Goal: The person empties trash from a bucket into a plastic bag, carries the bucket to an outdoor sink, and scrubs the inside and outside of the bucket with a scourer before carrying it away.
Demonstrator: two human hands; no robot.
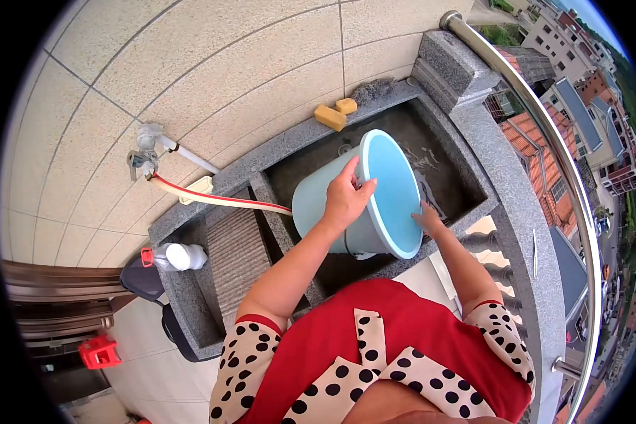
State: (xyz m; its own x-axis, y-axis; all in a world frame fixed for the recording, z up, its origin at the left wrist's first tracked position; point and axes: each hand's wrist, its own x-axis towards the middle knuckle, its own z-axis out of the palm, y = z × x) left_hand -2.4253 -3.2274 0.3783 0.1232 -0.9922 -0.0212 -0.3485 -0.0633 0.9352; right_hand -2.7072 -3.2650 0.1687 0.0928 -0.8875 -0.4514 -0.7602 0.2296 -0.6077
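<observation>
A light blue bucket (396, 201) is tilted on its side over the granite sink, its mouth turned to the right. My left hand (348, 194) grips its outer wall close to the rim, index finger and thumb spread apart. At the lower right of the mouth, my right hand (427, 218) is closed on the rim, with part of its fingers hidden. A cream hose with a red stripe (219, 198) runs from the wall tap (143, 161) and passes out of sight behind the bucket. The bucket's inside looks bare.
The sink basin (466, 166) holds some water. Two yellow blocks (330, 118) lie on its back ledge. A ribbed washboard slab (237, 251) and a white bottle (179, 256) are at the left. A metal railing (555, 134) borders the right, with a red stool (99, 352) lower left.
</observation>
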